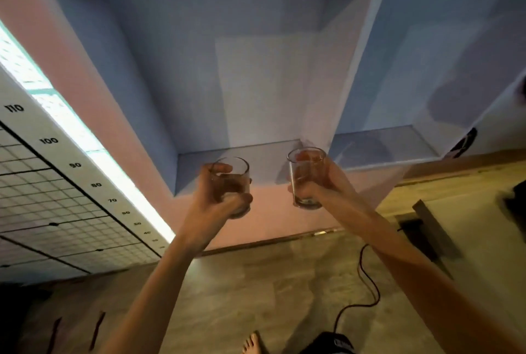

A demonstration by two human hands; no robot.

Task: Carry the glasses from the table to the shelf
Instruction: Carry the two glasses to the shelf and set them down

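Nearest the camera, a bare foot point(252, 341) and a black cable point(367, 282) lie on the wooden floor point(256, 282); the cable runs just beside the path to the shelf, so stepping wide of it is wise. Both arms reach forward. The left hand point(212, 197) has its fingers point(222, 168) wrapped closed around the left glass point(232, 185), and the right hand point(316, 183) is closed in the same way around the right glass point(306, 177). Both glasses are upright, in the air, just short of the lower shelf board point(256, 157) of the pale blue shelf point(199, 69).

To finish well, carry each glass forward over the board's front edge, keep it level, lower it until the base rests flat, and only then loosen the fingers, keeping the two glasses apart.

The desk is out of view. The glasses are blurred; they look empty, though I cannot be sure. At the right edge, dark shapes are cut off and unreadable.
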